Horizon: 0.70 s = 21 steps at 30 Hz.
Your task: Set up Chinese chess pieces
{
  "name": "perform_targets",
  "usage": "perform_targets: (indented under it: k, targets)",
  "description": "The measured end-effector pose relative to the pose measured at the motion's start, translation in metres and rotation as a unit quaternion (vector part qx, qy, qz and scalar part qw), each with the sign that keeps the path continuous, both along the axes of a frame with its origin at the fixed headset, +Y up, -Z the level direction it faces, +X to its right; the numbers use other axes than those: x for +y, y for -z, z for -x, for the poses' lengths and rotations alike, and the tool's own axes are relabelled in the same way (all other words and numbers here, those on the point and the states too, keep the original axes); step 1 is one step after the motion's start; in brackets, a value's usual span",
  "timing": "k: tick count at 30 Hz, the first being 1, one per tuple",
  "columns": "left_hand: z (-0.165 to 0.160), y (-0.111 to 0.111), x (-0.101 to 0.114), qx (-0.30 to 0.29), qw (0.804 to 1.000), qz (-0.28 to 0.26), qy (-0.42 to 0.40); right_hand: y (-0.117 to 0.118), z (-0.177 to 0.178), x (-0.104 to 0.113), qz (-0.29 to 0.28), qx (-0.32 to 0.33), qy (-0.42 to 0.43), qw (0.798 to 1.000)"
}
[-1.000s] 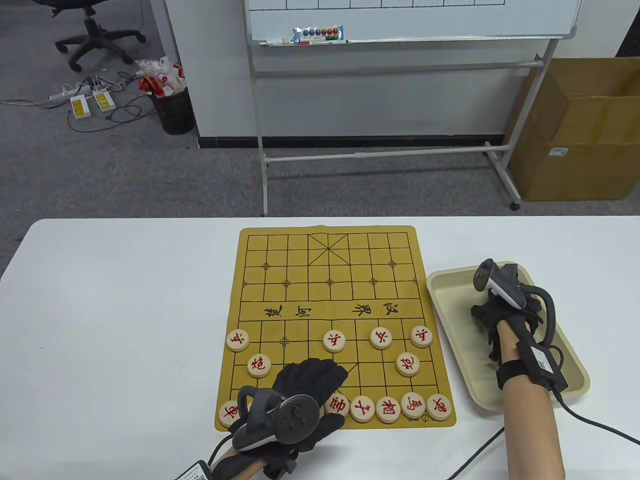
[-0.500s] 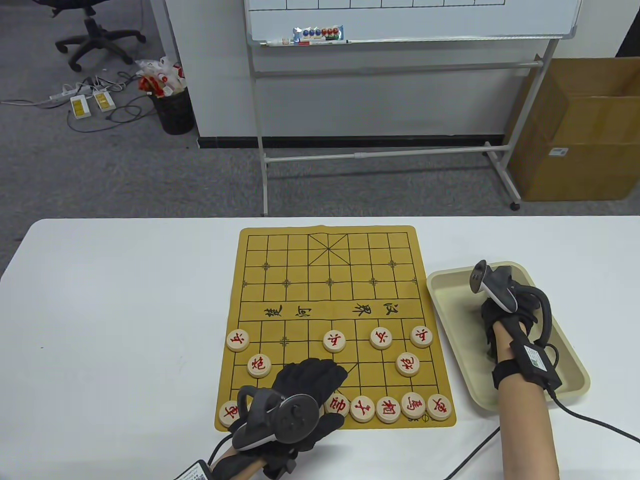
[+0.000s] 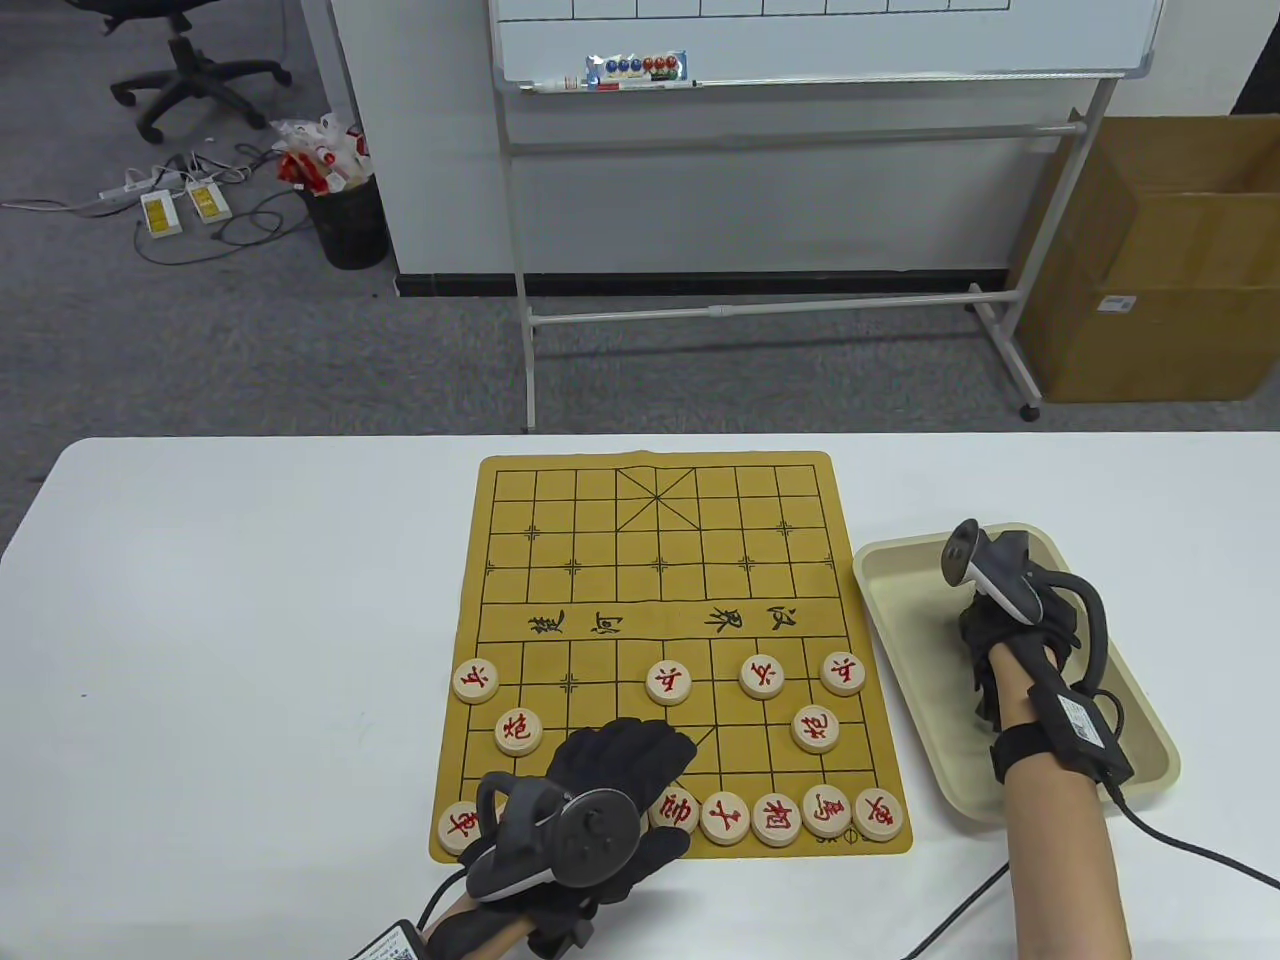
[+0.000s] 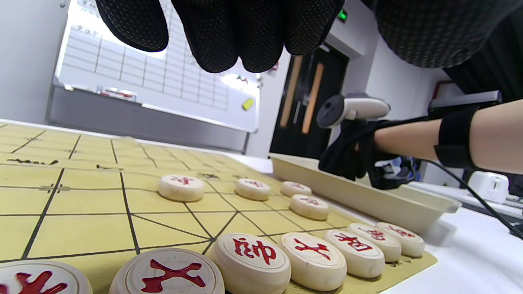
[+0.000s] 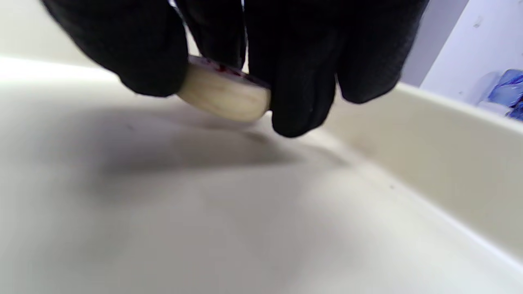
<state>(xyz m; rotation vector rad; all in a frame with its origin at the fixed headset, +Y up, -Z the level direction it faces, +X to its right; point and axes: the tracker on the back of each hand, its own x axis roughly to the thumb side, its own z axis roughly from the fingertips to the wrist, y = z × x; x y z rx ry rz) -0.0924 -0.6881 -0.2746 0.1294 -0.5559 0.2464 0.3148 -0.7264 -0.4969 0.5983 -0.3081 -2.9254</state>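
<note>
- The left hand [image 3: 615, 775] is nearest, over the near edge of the board [image 3: 660, 520], palm down. Its fingers [image 4: 212, 36] hang loose and apart above the squares, holding nothing.
- Below that hand, along the board's nearest line, lies a row of round pieces with red characters: one at the near left corner [image 3: 460, 826], then five side by side [image 3: 776, 818] running to the near right corner.
- One line further in, a piece [image 3: 518, 732] lies towards the board's left and another [image 3: 816, 728] towards its right.
- Next come four more pieces [image 3: 668, 682] short of the board's middle band of writing.
- Just right of the board is a beige tray [image 3: 895, 590]. The right hand [image 3: 1010, 640] reaches down into it.
- There its fingertips [image 5: 302, 106] pinch a pale chess piece [image 5: 224, 96] by its rim, tilted, low over the tray floor.
</note>
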Motion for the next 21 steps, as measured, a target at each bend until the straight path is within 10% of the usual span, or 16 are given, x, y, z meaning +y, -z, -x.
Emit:
perform_targets:
  k: [12,21]
  targets:
    - [-0.006,-0.012,0.007,-0.009,0.999,-0.036,-0.02,-0.126,0.102,0.084,-0.078,0.276,0.222,0.932]
    - [-0.026,-0.04,0.013,-0.065,0.98,-0.189,0.012,-0.214,0.165,0.051,-0.052,0.383,0.427,0.817]
